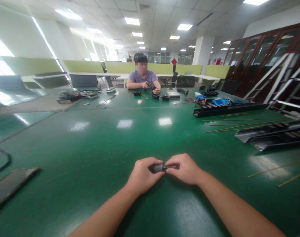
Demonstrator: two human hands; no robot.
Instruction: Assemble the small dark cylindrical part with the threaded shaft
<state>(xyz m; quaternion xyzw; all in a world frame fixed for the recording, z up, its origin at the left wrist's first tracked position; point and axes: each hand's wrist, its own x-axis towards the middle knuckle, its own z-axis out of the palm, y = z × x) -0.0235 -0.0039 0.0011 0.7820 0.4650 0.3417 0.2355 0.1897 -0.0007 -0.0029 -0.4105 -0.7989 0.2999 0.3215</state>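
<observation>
My left hand (142,176) and my right hand (184,168) meet low in the middle of the view, just above the green table (95,154). Between them is a small dark cylindrical part (162,168) with a grey end. Both hands are closed on it, the left round its left end, the right pinching its right end. Most of the part is hidden by my fingers.
A dark flat panel (9,186) lies at the near left edge. Long black trays (226,109) and thin rods (239,126) lie at the right. Another person (142,79) sits across the table handling small parts, with tools and cables (75,95) scattered there.
</observation>
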